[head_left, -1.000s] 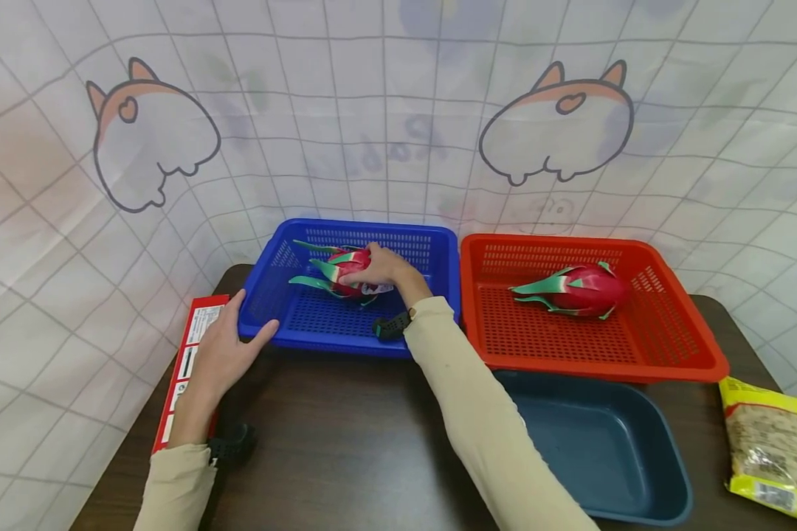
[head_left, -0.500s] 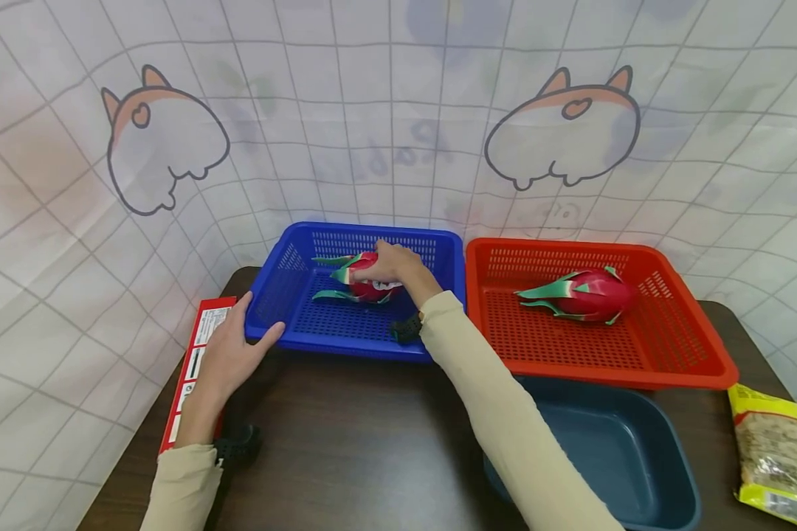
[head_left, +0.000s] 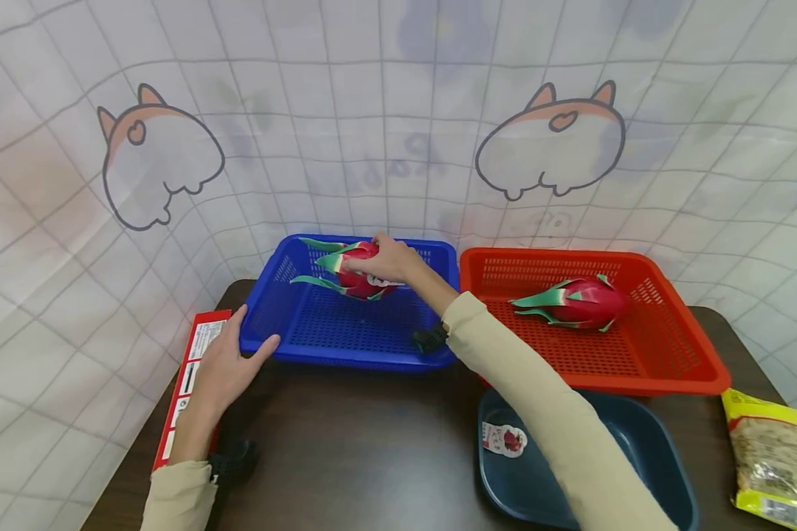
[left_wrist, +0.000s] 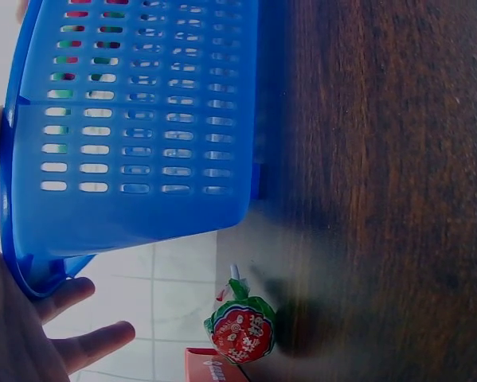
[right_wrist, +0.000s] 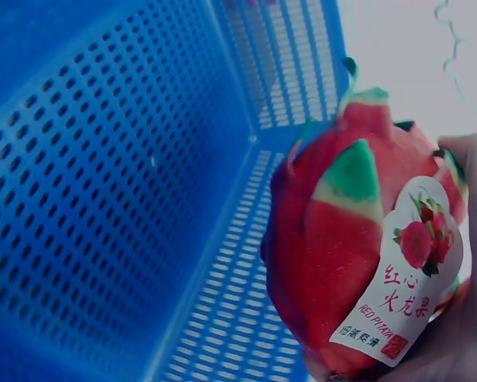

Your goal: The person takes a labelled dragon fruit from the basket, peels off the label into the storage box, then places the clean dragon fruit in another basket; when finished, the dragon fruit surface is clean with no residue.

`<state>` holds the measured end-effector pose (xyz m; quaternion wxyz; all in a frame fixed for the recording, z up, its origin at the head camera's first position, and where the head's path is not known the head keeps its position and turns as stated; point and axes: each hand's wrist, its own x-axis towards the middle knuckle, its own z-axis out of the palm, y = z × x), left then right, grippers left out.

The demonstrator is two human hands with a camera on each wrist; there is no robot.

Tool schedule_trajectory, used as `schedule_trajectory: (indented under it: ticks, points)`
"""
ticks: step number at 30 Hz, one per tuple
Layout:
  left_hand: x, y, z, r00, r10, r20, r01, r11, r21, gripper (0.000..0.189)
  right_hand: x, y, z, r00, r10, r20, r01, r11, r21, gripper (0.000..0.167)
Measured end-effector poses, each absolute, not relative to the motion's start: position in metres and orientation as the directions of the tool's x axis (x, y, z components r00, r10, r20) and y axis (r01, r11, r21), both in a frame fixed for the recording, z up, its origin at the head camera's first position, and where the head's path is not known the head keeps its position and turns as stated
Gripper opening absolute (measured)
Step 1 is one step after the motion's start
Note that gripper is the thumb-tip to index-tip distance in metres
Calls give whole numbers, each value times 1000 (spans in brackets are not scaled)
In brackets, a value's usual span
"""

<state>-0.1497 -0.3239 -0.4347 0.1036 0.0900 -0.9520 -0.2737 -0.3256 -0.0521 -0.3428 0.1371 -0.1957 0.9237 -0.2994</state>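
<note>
My right hand [head_left: 390, 261] grips a red dragon fruit [head_left: 353, 270] with green scales and holds it above the back of the blue basket [head_left: 345, 346]. In the right wrist view the dragon fruit [right_wrist: 334, 255] carries a white label, and my right hand [right_wrist: 473, 239] wraps its far side over the blue basket [right_wrist: 103, 199]. My left hand [head_left: 229, 363] rests with straight fingers against the basket's front left corner, thumb on the front wall. Seen from the left wrist, the left hand [left_wrist: 19, 318] lies beside the blue basket [left_wrist: 142, 119].
A red basket [head_left: 664, 369] at the right holds a second dragon fruit [head_left: 574, 302]. A dark blue tray [head_left: 644, 472] with a small sticker [head_left: 503, 439] sits in front of it. A red box [head_left: 189, 369] lies at left, a yellow bag [head_left: 773, 457] at far right. A small red wrapped sweet [left_wrist: 240, 330] lies on the table.
My right hand has lifted the dragon fruit up off the blue basket's floor toward its back rim. The arm moved off the dark tray, so the sticker shows. The left hand stayed put.
</note>
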Motion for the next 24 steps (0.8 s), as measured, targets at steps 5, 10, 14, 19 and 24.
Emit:
schedule_trajectory:
  ticks: [5, 10, 14, 19, 24]
  points:
    - [-145, -326, -436, -965, -224, 138, -117, 835, 538, 93, -302, -40, -324, -865, -487, -122, -287, 680, -675, 81]
    - [-152, -326, -433, -966, -213, 148, -102, 837, 537, 93, -270, -20, -292, -838, -529, -136, -261, 607, -750, 70]
    - [-155, -328, -428, -965, -205, 165, -86, 839, 537, 92, -245, -7, -275, -826, -548, -132, -264, 583, -768, 68]
    - [-156, -329, -428, -966, -195, 170, -76, 841, 536, 92, -209, 10, -274, -807, -578, -123, -291, 570, -769, 64]
    - [-153, -329, -432, -969, -196, 152, -86, 840, 535, 92, -170, 29, -295, -756, -625, -192, -256, 552, -793, 62]
